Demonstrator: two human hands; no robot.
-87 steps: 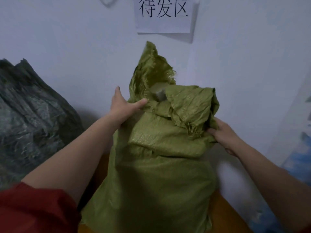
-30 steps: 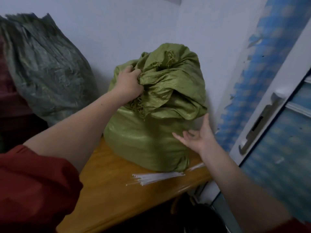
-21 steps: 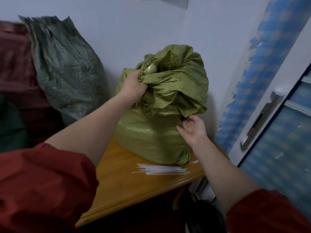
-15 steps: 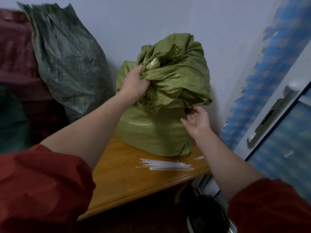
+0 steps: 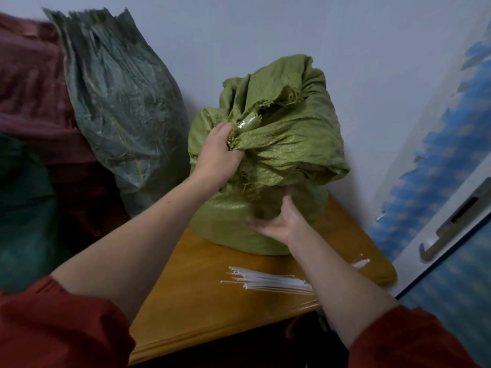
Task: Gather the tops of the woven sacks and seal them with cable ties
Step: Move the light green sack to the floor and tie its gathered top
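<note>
far left: one dark red bundle (image 5: 32, 83) and one dark green bundle (image 5: 21, 208), maybe sacks, cannot tell. next, one grey-green woven sack (image 5: 119, 102) leans on the wall, its top ungathered and no tie seen. left hand (image 5: 218, 152) has fingers curled tight round a bunch of the frayed top of the olive woven sack (image 5: 279, 144), which stands on the wooden surface (image 5: 212, 301) in the corner against the wall. so two clear sacks, neither sealed. the olive sack looks full and probably heavy enough to stay put; the weave is thin, crinkly, likely slick, and the cut rim sheds threads, so the best hold is just below the fraying, squeezing the slack into one neck. loose folds droop over the right side and need pulling in. right hand (image 5: 276, 221) is palm up under that overhang, fingers loose, holding nothing, a bit blurred. white cable ties (image 5: 268, 281) lie in one pile on the surface near the sack, too thin to count; a few stray ties (image 5: 360, 262) sit further right.
</note>
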